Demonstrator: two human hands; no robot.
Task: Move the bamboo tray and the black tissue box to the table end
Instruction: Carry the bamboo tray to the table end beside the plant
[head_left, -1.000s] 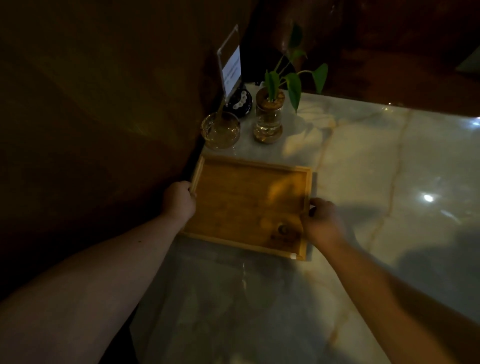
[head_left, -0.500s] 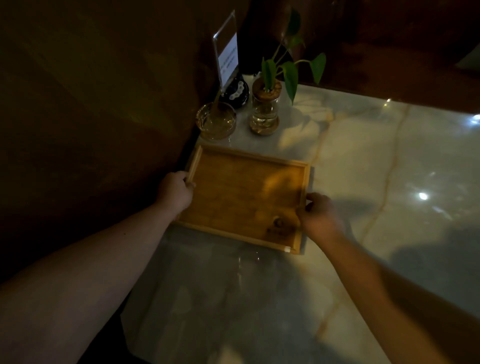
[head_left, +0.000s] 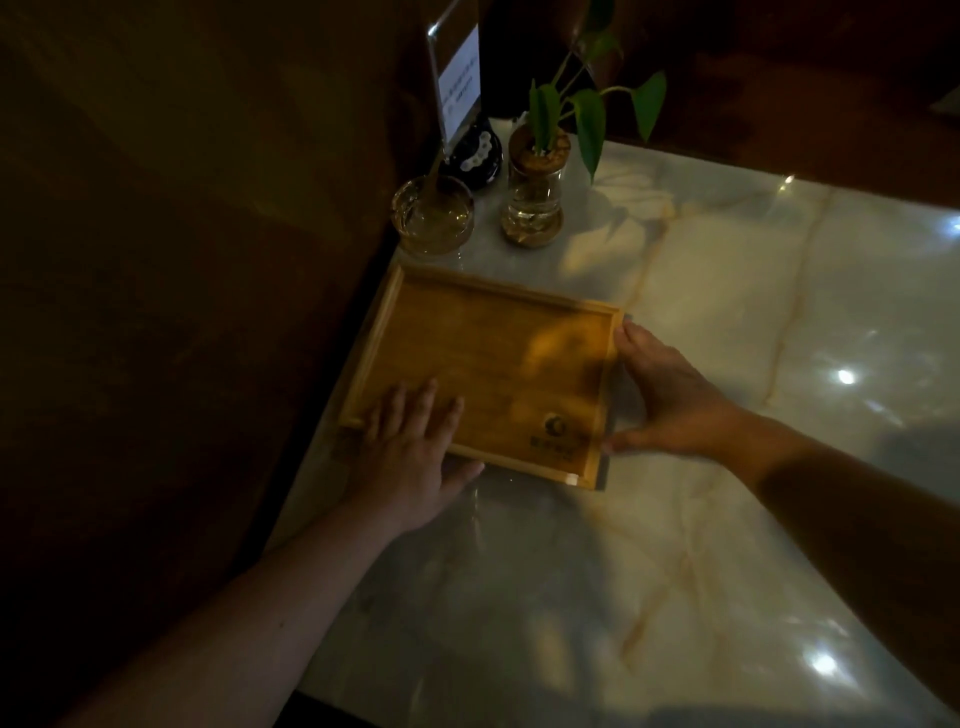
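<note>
An empty bamboo tray (head_left: 498, 353) with a dark logo near its front right corner lies flat on the marble table (head_left: 727, 364), along the table's left edge by the wall. My left hand (head_left: 410, 447) rests over the tray's front left corner, fingers spread flat on its floor. My right hand (head_left: 670, 395) lies against the tray's right rim, fingers extended along it and thumb at the front right corner. No black tissue box is in view.
Beyond the tray stand a glass bowl (head_left: 434, 215), a glass vase with a green plant (head_left: 535, 202), a round black object (head_left: 475, 156) and an acrylic sign holder (head_left: 457, 83). A dark wooden wall (head_left: 182, 260) borders the table's left side.
Both hands have let go of the tray's side rims. The left hand moved onto the tray's front left corner with fingers spread; the right hand opened flat against the right rim.
</note>
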